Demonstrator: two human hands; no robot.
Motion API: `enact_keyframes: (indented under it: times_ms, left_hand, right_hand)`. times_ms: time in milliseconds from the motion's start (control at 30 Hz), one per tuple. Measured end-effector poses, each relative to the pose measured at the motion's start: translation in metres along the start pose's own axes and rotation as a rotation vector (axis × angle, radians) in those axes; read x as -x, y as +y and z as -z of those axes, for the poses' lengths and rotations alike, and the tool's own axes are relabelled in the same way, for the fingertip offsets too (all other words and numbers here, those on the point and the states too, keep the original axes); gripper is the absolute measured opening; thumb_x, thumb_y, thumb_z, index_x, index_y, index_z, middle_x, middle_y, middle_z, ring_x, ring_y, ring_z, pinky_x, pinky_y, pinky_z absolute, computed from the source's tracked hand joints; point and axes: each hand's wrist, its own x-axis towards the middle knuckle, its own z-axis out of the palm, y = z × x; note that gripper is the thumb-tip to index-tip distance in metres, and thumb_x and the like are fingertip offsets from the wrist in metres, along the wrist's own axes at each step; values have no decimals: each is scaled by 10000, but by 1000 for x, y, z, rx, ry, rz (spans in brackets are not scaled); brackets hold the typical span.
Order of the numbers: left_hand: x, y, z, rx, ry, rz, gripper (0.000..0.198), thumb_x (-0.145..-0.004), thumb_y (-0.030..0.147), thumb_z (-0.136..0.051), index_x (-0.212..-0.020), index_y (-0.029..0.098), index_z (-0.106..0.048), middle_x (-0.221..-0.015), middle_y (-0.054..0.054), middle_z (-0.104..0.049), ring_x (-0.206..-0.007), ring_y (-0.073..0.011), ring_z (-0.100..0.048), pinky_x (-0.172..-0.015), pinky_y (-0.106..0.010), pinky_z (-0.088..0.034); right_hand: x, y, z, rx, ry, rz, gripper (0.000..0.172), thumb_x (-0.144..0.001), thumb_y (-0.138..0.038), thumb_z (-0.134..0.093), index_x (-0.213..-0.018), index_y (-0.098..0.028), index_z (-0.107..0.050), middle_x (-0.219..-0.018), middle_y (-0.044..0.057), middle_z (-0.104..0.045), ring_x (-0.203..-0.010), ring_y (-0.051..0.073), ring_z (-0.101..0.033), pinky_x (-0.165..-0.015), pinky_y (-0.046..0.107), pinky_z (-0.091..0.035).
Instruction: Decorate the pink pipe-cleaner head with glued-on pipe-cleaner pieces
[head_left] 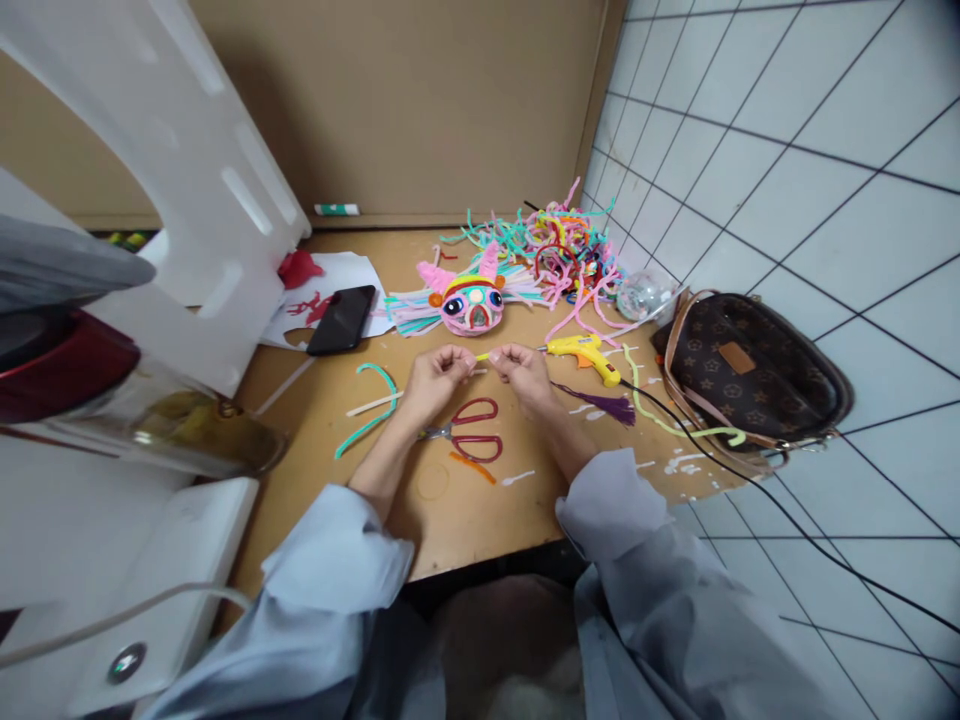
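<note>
Between the fingertips of my left hand and my right hand stretches a short yellow pipe cleaner. Each hand pinches one end of it, a little above the table. Just beyond them lies a pink animal head made of pipe cleaners, with large eyes, pointed ears and pastel strands on both sides. Red-handled scissors rest below my hands, their blades partly hidden by my left wrist. To the right of my right hand are a yellow glue gun and a purple tassel.
A tangled heap of pipe cleaners sits at the back right, near a clear ball. A brown handbag stands at the right edge. The glue gun's black cord trails off right. A phone overlaps white paper at left.
</note>
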Motion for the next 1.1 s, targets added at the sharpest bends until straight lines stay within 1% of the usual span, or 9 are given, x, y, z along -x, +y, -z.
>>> enact_keyframes:
  times_ms: [233,467,633,833,1000,1100]
  left_hand:
    - [-2,-3,3,-38,49,10,321,-679,477,-749,-712,173,-651,-581,18,-587,-558,-108,-483,-605,-251,-406]
    - [-2,-4,3,-54,67,16,304,-682,470,-736,-700,180,-646,-564,27,-562,-547,-108,-465,-600,-252,-395]
    - [0,-3,2,-56,53,35,299,-669,465,-744,-704,180,-660,-564,24,-570,-544,-107,-465,-575,-242,-383]
    - [-2,-7,8,-165,42,30,221,-673,390,-704,-707,173,-677,-610,13,-612,-567,-109,-469,-569,-234,-358]
    - [-4,-7,12,-323,22,-41,187,-677,364,-675,-706,185,-719,-682,-9,-643,-649,-143,-529,-637,-264,-404]
    - [-2,-4,12,-362,69,-69,208,-670,399,-703,-674,192,-724,-754,-33,-654,-709,-164,-553,-666,-281,-414]
  right_hand:
    - [-1,-2,1,-2,73,-8,230,-668,-400,-704,-634,-193,-609,-538,-80,-471,-569,83,-355,-593,245,-312]
    - [-3,2,2,37,70,-8,271,-669,-444,-723,-651,-199,-609,-537,-86,-485,-556,80,-364,-588,240,-326]
    - [-5,3,2,33,77,-19,264,-677,-436,-712,-638,-202,-598,-531,-86,-471,-549,80,-360,-581,240,-327]
    - [-5,2,2,69,35,-15,233,-654,-411,-705,-610,-209,-596,-508,-81,-473,-541,92,-408,-590,250,-364]
    - [-4,-2,3,90,4,-35,172,-652,-358,-661,-602,-202,-609,-500,-73,-509,-545,97,-443,-600,246,-379]
    - [-2,-6,6,105,-60,-29,159,-630,-341,-659,-588,-195,-614,-523,-60,-557,-562,95,-470,-601,238,-382]
